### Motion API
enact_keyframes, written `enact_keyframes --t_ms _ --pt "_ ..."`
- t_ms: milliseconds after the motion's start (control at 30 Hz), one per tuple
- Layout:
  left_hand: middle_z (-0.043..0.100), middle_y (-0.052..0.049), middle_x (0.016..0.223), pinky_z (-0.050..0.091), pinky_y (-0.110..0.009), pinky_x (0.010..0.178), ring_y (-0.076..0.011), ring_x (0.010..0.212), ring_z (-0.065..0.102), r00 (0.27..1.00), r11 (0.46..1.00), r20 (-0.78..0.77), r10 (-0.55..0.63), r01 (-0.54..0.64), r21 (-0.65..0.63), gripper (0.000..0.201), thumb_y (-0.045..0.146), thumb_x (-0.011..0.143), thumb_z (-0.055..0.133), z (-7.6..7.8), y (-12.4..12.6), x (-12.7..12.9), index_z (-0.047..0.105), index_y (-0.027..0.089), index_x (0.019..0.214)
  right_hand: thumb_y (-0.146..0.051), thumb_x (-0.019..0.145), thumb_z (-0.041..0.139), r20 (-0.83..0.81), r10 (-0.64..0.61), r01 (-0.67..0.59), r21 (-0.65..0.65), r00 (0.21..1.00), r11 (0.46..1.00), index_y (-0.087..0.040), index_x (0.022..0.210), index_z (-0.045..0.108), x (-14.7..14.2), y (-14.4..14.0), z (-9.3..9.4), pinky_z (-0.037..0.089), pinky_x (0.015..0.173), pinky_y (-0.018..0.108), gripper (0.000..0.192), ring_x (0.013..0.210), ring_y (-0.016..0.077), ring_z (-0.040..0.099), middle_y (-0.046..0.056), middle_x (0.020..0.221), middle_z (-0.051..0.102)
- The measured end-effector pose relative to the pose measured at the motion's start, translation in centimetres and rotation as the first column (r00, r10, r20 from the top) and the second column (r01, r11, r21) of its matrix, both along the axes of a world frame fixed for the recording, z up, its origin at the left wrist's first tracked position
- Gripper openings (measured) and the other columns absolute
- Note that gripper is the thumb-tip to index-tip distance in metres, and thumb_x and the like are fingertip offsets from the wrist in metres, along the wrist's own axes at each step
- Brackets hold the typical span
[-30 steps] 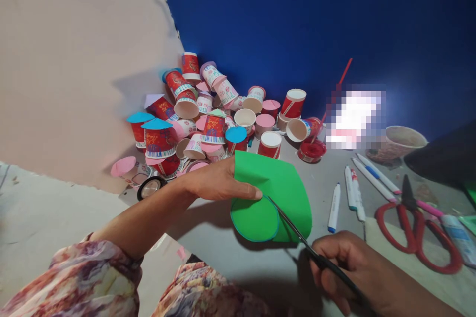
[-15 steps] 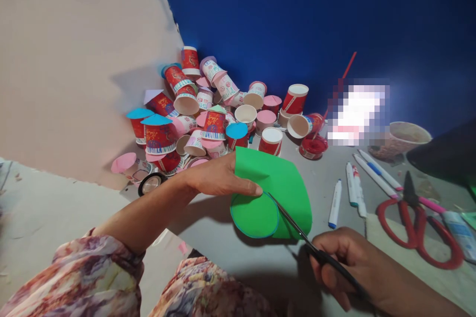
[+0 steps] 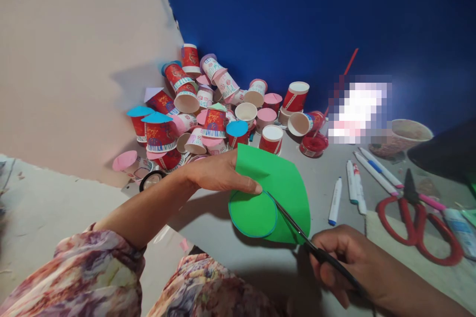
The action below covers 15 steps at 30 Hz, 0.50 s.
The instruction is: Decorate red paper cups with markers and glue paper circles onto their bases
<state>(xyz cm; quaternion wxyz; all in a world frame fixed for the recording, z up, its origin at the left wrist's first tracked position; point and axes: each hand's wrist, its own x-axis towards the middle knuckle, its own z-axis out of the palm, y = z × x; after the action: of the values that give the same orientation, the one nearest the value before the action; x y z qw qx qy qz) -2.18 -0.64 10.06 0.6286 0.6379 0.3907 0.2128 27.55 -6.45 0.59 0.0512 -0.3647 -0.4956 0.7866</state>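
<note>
My left hand [image 3: 219, 174] pinches a sheet of green paper [image 3: 284, 185] by its left edge and holds it above the grey floor. A circle outlined in blue [image 3: 253, 214] is drawn on the sheet's lower left part and is partly cut free. My right hand [image 3: 347, 262] grips black-handled scissors [image 3: 297, 230] at the lower right. Their blades reach up and left into the paper, along the right side of the circle.
A heap of red and pink paper cups [image 3: 211, 109], some capped with coloured paper discs, lies against the wall behind the paper. Several marker pens [image 3: 353, 185], red-handled scissors [image 3: 420, 223], a red paint pot [image 3: 314, 143] and a bowl [image 3: 403, 136] lie to the right. A tape roll [image 3: 150, 178] sits left.
The paper and my left hand have shifted slightly up and left. The scissors stay in the cut along the circle's edge.
</note>
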Motion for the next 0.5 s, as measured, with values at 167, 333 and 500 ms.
enact_keyframes --t_ms 167,333,500 --pt "0.083 -0.006 0.092 0.063 -0.035 0.076 -0.0259 0.084 0.076 0.999 1.000 -0.036 -0.016 0.016 0.002 0.025 0.030 0.074 0.084 0.0 0.1 0.1 0.083 0.018 0.096 -0.058 0.071 0.087 -0.029 -0.007 0.007 -0.011 1.000 1.000 -0.015 0.072 0.071 0.2 0.0 -0.3 0.033 0.044 0.018 0.046 0.047 0.0086 0.051 -0.003 0.058 0.058" --pt "0.082 -0.007 0.097 0.062 -0.038 0.079 -0.0281 0.089 0.076 0.998 0.999 -0.057 -0.033 0.032 -0.022 0.028 0.033 0.075 0.084 -0.2 0.2 0.0 0.082 0.017 0.098 -0.059 0.071 0.087 -0.014 0.006 -0.006 0.008 1.000 1.000 -0.015 0.071 0.071 0.2 0.0 0.0 0.031 0.045 0.019 0.047 0.047 0.0085 0.049 -0.003 0.054 0.056" --pt "0.082 -0.006 0.094 0.061 -0.033 0.079 -0.0256 0.089 0.076 0.998 0.998 -0.013 -0.055 0.055 -0.026 0.029 0.035 0.076 0.086 0.1 0.5 -0.2 0.082 0.018 0.100 -0.075 0.066 0.083 0.033 -0.023 0.022 0.056 0.999 0.998 -0.015 0.067 0.066 -0.3 0.1 0.9 0.026 0.047 0.021 0.062 0.046 0.0078 0.043 -0.003 0.049 0.054"
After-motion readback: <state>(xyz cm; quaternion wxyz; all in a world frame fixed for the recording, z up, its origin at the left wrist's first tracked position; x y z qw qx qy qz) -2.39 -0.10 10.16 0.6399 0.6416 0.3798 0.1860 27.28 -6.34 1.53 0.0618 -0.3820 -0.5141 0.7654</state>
